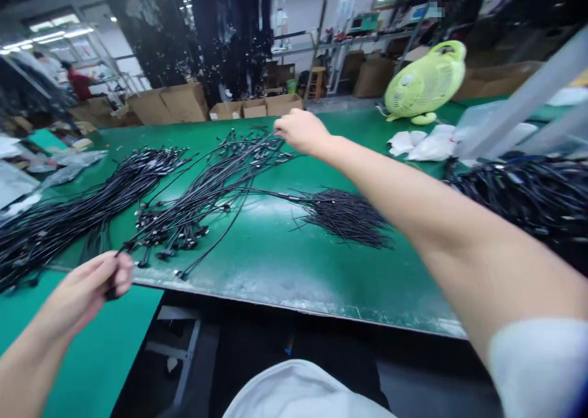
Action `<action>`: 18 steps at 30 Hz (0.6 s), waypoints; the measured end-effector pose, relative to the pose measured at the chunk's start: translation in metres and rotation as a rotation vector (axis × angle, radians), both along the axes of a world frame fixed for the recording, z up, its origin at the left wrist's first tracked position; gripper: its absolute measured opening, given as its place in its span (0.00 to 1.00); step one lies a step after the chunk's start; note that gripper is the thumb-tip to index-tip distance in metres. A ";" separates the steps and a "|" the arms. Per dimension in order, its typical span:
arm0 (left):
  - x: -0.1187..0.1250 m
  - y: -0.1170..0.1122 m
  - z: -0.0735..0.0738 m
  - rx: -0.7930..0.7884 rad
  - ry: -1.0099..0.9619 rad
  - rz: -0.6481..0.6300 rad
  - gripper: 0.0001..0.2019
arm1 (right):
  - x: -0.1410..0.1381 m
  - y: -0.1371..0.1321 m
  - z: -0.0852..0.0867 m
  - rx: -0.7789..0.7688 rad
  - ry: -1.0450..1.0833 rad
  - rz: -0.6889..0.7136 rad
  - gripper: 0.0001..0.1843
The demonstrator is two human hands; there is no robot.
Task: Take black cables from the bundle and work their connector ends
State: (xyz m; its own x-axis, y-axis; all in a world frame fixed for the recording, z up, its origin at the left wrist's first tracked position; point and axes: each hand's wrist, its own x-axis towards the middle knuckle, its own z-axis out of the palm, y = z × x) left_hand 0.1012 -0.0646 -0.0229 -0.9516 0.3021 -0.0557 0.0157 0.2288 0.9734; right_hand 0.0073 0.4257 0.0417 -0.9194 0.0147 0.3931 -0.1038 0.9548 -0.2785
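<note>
Pinching black cables (229, 167), the left hand (94, 286) by the table's (275, 271) front edge and the right hand (303, 130) near its back edge leave green room beside the short wires (346, 219).

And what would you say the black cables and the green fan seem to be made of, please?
Black cables: probably rubbery plastic sheathing, satin, judging by smooth bends and faint sheen. Green fan: likely moulded plastic, fairly matt, given its rounded handle and slotted grille.
</note>
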 end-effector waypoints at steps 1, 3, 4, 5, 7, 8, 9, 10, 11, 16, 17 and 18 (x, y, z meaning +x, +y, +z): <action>0.003 0.015 -0.003 0.106 -0.052 -0.020 0.14 | 0.006 0.002 -0.002 -0.074 -0.015 -0.006 0.09; 0.004 0.045 -0.009 0.270 -0.105 -0.081 0.16 | 0.018 0.005 -0.008 -0.192 -0.039 0.014 0.12; 0.002 0.057 -0.012 0.345 -0.122 -0.098 0.15 | 0.023 0.005 -0.012 -0.251 -0.048 0.035 0.15; 0.000 0.066 -0.014 0.400 -0.145 -0.109 0.15 | 0.028 0.004 -0.016 -0.317 -0.044 0.059 0.17; -0.003 0.079 -0.017 0.487 -0.163 -0.108 0.14 | 0.039 0.000 -0.020 -0.506 0.001 0.104 0.16; -0.003 0.083 -0.017 0.513 -0.166 -0.106 0.14 | 0.045 -0.004 -0.021 -0.605 0.026 0.135 0.14; -0.002 0.087 -0.017 0.531 -0.163 -0.103 0.14 | 0.052 -0.008 -0.022 -0.685 0.025 0.172 0.13; 0.000 0.089 -0.017 0.540 -0.156 -0.103 0.14 | 0.059 -0.013 -0.021 -0.726 -0.028 0.211 0.12; 0.003 0.092 -0.016 0.540 -0.143 -0.109 0.14 | 0.066 -0.018 -0.021 -0.722 -0.137 0.256 0.11; 0.027 0.084 -0.006 0.293 0.001 -0.206 0.13 | 0.082 -0.030 -0.004 -0.796 -0.189 0.351 0.15; 0.030 0.075 -0.003 0.194 0.049 -0.196 0.13 | 0.080 -0.025 0.001 -0.804 -0.004 0.298 0.18; 0.030 0.064 -0.001 0.096 0.106 -0.153 0.13 | 0.077 -0.016 0.007 -0.750 0.168 0.219 0.22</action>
State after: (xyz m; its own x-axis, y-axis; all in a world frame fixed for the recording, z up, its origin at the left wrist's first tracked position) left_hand 0.1315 -0.0007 -0.0236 -0.8934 0.4425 0.0779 0.1461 0.1222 0.9817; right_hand 0.0846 0.4100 0.0485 -0.8613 0.1565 0.4834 -0.3647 0.4719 -0.8027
